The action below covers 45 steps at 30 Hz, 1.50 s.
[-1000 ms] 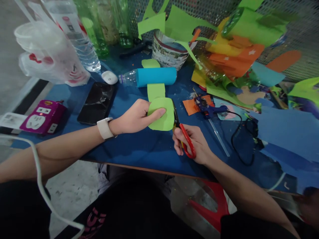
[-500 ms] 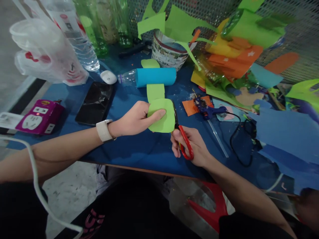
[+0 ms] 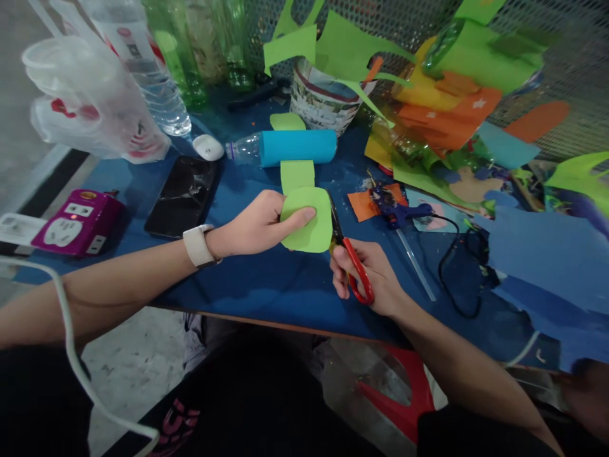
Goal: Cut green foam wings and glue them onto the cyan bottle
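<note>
My left hand (image 3: 266, 223) pinches a rounded piece of light green paper (image 3: 311, 231), thumb on top and fingers hidden beneath. The handles of red-handled scissors (image 3: 358, 270) are in my right hand (image 3: 371, 276). Their dark blades lie along the paper's right edge; whether they touch it I cannot tell. Beyond the paper, a clear plastic bottle wrapped in blue paper (image 3: 299, 147) lies on its side. One green paper strip (image 3: 297, 174) shows on its near side and another green piece (image 3: 287, 121) behind it.
On the blue table (image 3: 266, 289) to the left are a black phone (image 3: 181, 197), a white case (image 3: 208, 147), a purple power adapter (image 3: 78, 222) and a bagged cup (image 3: 95, 95). Rightward lie a blue glue gun (image 3: 404, 212), its cord, and blue paper (image 3: 547, 254). A basket (image 3: 323, 101) stands behind.
My right hand and the scissors have shifted slightly right, away from the green paper. My left hand still grips the paper in nearly the same place.
</note>
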{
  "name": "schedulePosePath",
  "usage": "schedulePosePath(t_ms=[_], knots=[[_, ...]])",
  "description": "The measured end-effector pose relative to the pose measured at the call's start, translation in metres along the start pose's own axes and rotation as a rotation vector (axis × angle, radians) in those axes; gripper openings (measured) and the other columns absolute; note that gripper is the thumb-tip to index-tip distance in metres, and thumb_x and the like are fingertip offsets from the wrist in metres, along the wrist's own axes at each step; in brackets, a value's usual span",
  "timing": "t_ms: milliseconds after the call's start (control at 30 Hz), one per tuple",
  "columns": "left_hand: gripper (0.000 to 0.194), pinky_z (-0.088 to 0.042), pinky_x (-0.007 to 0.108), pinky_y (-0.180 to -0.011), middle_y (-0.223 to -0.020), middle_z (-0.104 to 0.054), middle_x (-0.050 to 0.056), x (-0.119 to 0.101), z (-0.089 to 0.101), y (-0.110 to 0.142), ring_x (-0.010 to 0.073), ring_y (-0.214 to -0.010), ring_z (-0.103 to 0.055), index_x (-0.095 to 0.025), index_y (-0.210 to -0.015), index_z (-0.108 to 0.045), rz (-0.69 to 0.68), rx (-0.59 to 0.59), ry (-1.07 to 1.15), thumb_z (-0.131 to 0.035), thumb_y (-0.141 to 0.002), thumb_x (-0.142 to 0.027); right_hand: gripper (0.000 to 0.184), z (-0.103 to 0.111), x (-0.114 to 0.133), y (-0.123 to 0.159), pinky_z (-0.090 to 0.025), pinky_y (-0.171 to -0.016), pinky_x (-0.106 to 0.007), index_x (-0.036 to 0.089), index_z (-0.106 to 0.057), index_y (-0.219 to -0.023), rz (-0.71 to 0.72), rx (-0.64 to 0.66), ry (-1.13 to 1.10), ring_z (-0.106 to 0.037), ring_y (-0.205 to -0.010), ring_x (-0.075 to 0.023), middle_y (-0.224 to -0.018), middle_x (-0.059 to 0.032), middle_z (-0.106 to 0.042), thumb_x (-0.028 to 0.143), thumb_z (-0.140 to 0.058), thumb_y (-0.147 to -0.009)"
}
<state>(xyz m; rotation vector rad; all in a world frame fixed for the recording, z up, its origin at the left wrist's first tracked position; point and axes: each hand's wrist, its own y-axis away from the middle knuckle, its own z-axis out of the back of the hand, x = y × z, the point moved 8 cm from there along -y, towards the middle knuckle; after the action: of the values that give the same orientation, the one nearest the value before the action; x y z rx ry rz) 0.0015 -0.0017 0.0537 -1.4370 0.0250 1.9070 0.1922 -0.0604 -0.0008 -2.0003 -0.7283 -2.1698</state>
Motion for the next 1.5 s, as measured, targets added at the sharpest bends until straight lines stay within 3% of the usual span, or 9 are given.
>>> schedulePosePath(t_ms=[267,533,800,967,1200,1367,1500], knots=[[0.061,-0.026,0.026,-0.049,-0.053,-0.042,-0.006,0.001,-0.002,0.001,0.0071,-0.048,-0.037,-0.022,-0.066,-0.045,-0.008,0.035,-0.118,-0.061,-0.122,-0.043,0.069,-0.002,0.005,-0.001,-0.043,-0.045,-0.026,0.023,-0.057,-0.073,-0.009,-0.013,0.006,-0.060,-0.043,-0.0131,-0.059,0.0023,-0.060,0.076,-0.091,-0.099],[0.065,-0.027,0.025,-0.049,-0.054,-0.040,-0.006,0.004,0.002,-0.004,0.0073,-0.049,-0.036,-0.023,-0.065,-0.043,-0.001,0.083,-0.077,-0.063,-0.121,-0.049,0.070,0.000,0.011,-0.002,-0.043,-0.044,-0.026,0.022,-0.057,-0.072,-0.018,-0.013,0.028,-0.061,-0.043,-0.0127,-0.059,0.0041,-0.056,0.077,-0.093,-0.097],[0.065,-0.034,0.023,-0.048,-0.059,-0.057,-0.002,0.013,0.005,-0.007,0.0085,-0.052,-0.047,-0.021,-0.066,-0.057,0.043,0.154,0.068,-0.068,-0.119,-0.058,0.071,0.008,0.012,-0.002,-0.042,-0.043,-0.027,0.024,-0.055,-0.072,0.002,-0.025,0.075,-0.059,-0.042,-0.0139,-0.057,0.0036,-0.055,0.080,-0.089,-0.099],[0.068,-0.035,0.023,-0.049,-0.056,-0.050,-0.004,0.016,-0.001,-0.008,0.0085,-0.052,-0.045,-0.021,-0.064,-0.054,0.041,0.244,0.114,-0.069,-0.118,-0.059,0.070,0.016,0.015,-0.006,-0.044,-0.047,-0.028,0.023,-0.058,-0.072,-0.010,0.026,0.172,-0.058,-0.044,-0.0136,-0.057,0.0016,-0.060,0.080,-0.090,-0.098],[0.070,-0.037,0.025,-0.050,-0.056,-0.047,-0.005,0.027,-0.016,-0.005,0.0088,-0.051,-0.040,-0.021,-0.063,-0.052,0.137,0.404,0.175,-0.073,-0.115,-0.065,0.079,0.042,0.016,-0.025,-0.040,-0.044,-0.028,0.023,-0.053,-0.065,-0.078,0.169,0.270,-0.055,-0.044,-0.0124,-0.059,0.0028,-0.053,0.086,-0.094,-0.089],[0.076,-0.024,0.028,-0.047,-0.055,-0.034,-0.006,0.034,-0.016,-0.002,0.0077,-0.050,-0.029,-0.024,-0.062,-0.037,0.164,0.352,0.096,-0.065,-0.119,-0.066,0.077,0.045,0.017,-0.023,-0.037,-0.046,-0.029,0.024,-0.054,-0.066,-0.056,0.154,0.280,-0.053,-0.045,-0.0128,-0.058,0.0022,-0.053,0.085,-0.090,-0.095],[0.071,-0.029,0.027,-0.048,-0.057,-0.045,-0.004,0.032,-0.015,0.000,0.0082,-0.052,-0.038,-0.023,-0.065,-0.044,0.138,0.251,0.050,-0.062,-0.122,-0.061,0.075,0.040,0.017,-0.020,-0.032,-0.045,-0.029,0.024,-0.054,-0.068,-0.041,0.120,0.281,-0.051,-0.044,-0.0126,-0.052,0.0021,-0.052,0.085,-0.087,-0.098]])
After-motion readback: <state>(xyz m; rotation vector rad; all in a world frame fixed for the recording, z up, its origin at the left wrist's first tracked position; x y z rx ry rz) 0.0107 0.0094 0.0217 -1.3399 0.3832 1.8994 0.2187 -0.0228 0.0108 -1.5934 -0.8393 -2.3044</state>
